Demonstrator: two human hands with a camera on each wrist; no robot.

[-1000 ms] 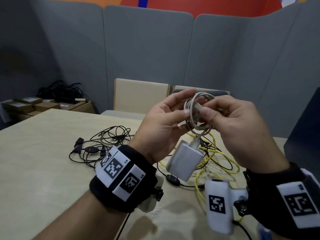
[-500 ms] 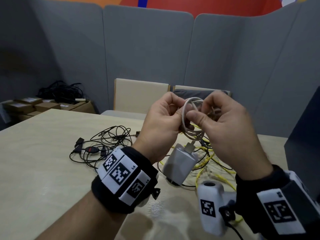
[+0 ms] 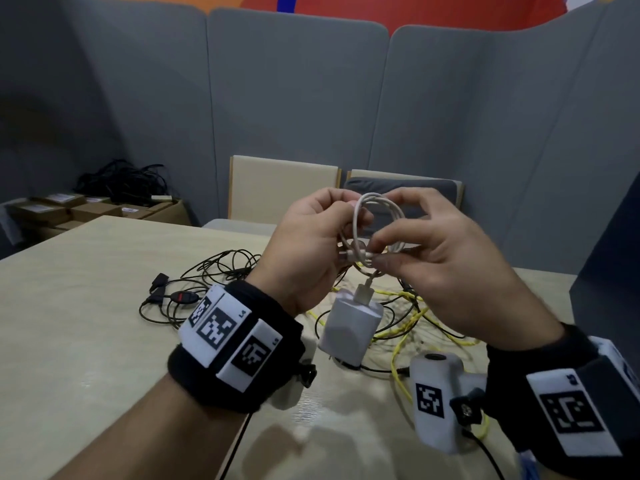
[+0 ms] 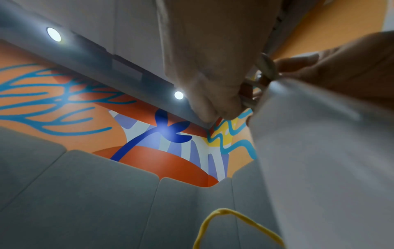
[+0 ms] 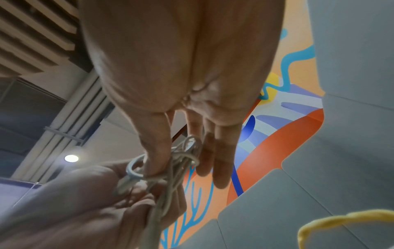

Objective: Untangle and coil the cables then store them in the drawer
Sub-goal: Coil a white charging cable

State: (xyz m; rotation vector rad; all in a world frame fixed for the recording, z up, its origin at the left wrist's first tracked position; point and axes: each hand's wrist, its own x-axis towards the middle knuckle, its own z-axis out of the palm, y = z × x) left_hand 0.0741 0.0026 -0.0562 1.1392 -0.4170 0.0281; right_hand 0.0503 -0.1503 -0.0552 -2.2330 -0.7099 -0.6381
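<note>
Both hands hold a small coil of white cable [image 3: 381, 216] in the air above the table. My left hand [image 3: 311, 251] grips the coil's left side. My right hand [image 3: 446, 268] pinches the cable's plug end [image 3: 360, 255] across the bundle between thumb and forefinger, its other fingers spread. A white charger block [image 3: 351, 323] hangs from the coil by its plug. The right wrist view shows the coil [image 5: 175, 170] wrapped at the right thumb. Below lie a tangled yellow cable [image 3: 408, 327] and a black cable [image 3: 194, 282] on the table.
The pale wooden table [image 3: 76, 341] stretches left and forward. Two chairs [image 3: 280, 188] stand behind it against grey partition panels. Cardboard boxes [image 3: 83, 211] with a heap of black wires sit at the far left. A dark panel edge [image 3: 609, 271] rises at right.
The right hand has shifted from the coil's top to pinching the plug end across the bundle's middle. The charger block has swung slightly. The coil looks rounder and more upright.
</note>
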